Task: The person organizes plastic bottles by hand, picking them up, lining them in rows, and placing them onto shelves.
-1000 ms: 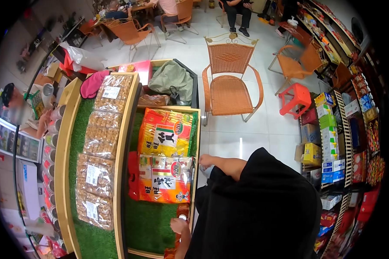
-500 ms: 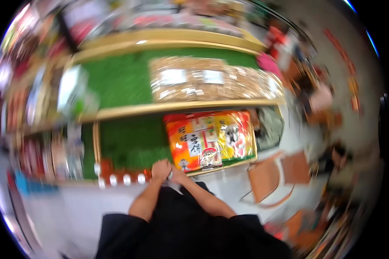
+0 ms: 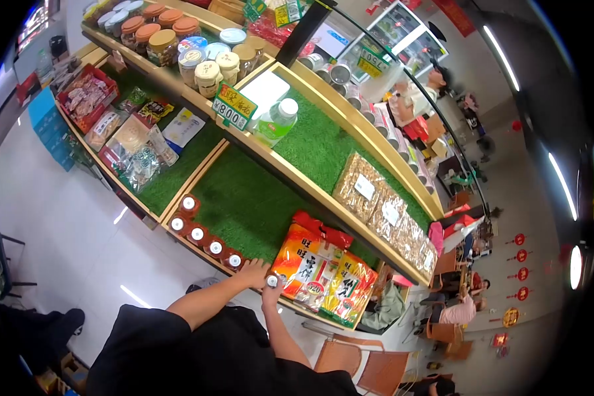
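My right hand (image 3: pixel 270 294) is closed around a small bottle with a white cap (image 3: pixel 272 281), beside the snack bags at the shelf's front edge. Its body is mostly hidden by my fingers. My left hand (image 3: pixel 251 272) lies just to the left with fingers stretched out, close to the end of a row of red-brown bottles with white caps (image 3: pixel 216 248). An orange-red rice cracker bag (image 3: pixel 303 264) lies right of my hands, and a yellow snack bag (image 3: pixel 348 287) lies beyond it. Green artificial turf (image 3: pixel 244 198) lines the shelf.
On the upper tier are lidded jars (image 3: pixel 163 46), a green-labelled bottle (image 3: pixel 277 122), a price sign (image 3: pixel 234 107) and clear packs of brown food (image 3: pixel 386 211). Packaged snacks (image 3: pixel 135 145) fill the left compartment. Brown chairs (image 3: pixel 360 360) stand at lower right; people sit farther off.
The view has turned and sharpened. My hands, clasped together before, are now slightly apart, with the white-capped bottle visible in my right hand.
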A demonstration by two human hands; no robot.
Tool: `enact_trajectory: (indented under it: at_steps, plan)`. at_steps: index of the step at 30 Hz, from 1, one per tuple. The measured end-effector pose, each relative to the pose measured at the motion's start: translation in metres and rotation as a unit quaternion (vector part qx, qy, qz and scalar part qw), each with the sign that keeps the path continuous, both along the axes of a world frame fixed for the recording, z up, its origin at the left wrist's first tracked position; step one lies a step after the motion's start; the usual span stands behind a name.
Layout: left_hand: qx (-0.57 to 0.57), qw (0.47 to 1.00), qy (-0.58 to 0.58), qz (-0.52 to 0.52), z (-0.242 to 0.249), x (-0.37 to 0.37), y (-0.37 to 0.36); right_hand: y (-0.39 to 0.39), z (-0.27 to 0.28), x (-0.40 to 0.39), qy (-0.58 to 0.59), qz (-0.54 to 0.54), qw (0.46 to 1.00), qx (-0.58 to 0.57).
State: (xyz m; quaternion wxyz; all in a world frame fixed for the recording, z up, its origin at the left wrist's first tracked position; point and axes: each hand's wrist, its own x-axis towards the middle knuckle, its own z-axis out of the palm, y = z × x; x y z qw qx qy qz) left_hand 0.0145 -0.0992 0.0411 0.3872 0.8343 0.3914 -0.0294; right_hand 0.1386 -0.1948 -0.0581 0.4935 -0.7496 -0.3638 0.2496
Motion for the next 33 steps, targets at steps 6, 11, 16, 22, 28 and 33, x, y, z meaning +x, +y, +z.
enact_trajectory:
  at_steps: [6,11,16,22,28,33]
  plan:
    - [-0.004,0.992,-0.104,0.07,-0.007,-0.036,-0.015,-0.028,0.07,0.004,0.321,-0.063,0.944,-0.05]
    - [0.024,0.984,-0.137,0.114,-0.02,-0.061,-0.033,-0.092,0.05,0.011,0.41,-0.089,0.905,-0.068]
    - [0.025,0.996,-0.044,0.068,-0.018,-0.1,-0.047,-0.202,0.013,-0.049,0.467,-0.221,0.853,-0.069]
    - [0.171,0.984,-0.053,0.009,0.007,-0.137,-0.025,-0.372,-0.043,-0.19,0.487,-0.496,0.719,-0.013]
    - [0.015,0.973,0.219,-0.078,-0.023,-0.151,-0.014,-0.511,-0.029,-0.368,0.522,-0.732,0.422,0.118]
    - [-0.008,0.906,0.319,-0.278,-0.132,-0.168,-0.061,-0.551,-0.089,-0.451,0.446,-0.811,0.212,0.314]
